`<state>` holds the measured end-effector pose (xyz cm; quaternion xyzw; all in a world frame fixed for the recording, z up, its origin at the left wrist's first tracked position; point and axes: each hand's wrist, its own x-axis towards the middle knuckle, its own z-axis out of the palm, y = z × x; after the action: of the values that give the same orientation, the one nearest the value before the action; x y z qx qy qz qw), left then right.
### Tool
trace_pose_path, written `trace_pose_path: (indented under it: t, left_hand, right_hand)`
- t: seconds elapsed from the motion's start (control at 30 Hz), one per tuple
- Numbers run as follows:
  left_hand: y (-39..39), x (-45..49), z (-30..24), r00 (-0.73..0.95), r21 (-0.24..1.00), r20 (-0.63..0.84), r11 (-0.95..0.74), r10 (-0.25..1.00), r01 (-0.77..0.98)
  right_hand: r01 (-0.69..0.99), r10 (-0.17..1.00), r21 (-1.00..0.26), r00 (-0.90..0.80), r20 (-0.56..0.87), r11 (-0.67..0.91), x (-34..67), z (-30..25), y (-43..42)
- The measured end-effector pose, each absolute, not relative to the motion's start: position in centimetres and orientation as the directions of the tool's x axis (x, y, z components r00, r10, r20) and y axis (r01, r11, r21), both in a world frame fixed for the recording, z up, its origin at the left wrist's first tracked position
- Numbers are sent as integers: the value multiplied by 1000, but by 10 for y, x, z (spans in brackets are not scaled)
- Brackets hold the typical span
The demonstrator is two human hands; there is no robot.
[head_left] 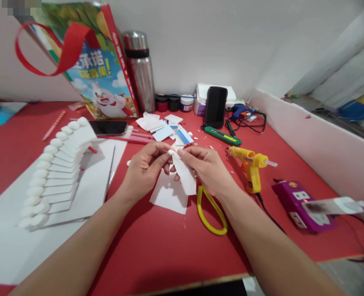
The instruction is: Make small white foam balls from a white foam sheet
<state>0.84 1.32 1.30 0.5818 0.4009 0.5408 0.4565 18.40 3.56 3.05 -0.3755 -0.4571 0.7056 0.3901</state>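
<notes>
Over the middle of the red table, both hands hold a thin white piece, perhaps paper or tissue (184, 176). At its upper, bunched end, the fingertips of my left hand (146, 166) are pinched together. My right hand (205, 166) grips the same piece from the other side, thumb on top, while its lower end hangs free. Below them lies a flat white sheet (169, 195). Close under my right wrist is a yellow loop handle (214, 222), the rest of that tool being hidden. Left of my hands, a curved white row of folded pieces (61, 172) has round white pads along its outer edge.
A yellow glue gun (252, 166) and a purple box (299, 203) with a cord sit at right. Behind are a green cutter (221, 135), a phone standing upright (215, 107), paint jars (174, 102), a steel flask (141, 74), a gift bag (98, 70) and white scraps (163, 132).
</notes>
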Motion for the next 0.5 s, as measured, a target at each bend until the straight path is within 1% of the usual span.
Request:
trace_pose_path:
  t: [0.13,0.2,0.27,0.37,0.43,0.5]
  left_hand:
    - [15,6,8,135,965,224,-200,965,-171]
    - [16,5,6,153,964,190,-155,970,-214]
    - [17,4,5,173,970,160,-123,972,-207]
    - [17,5,7,181,981,146,-118,973,-157]
    - [16,5,9,172,985,147,-129,974,-113]
    - [16,5,11,160,989,141,-132,977,-66]
  right_hand:
    - [-171,909,-955,-385,-160,-241,183,32,33]
    - [-153,923,-967,-360,-139,-205,183,32,32]
    - [-150,931,-972,-345,-121,-181,182,31,32]
    - [-146,937,-975,-331,-109,-165,180,29,31]
    - [-106,949,-987,-303,-85,-122,180,27,31]
    - [-26,964,-999,-264,-35,-44,180,25,32]
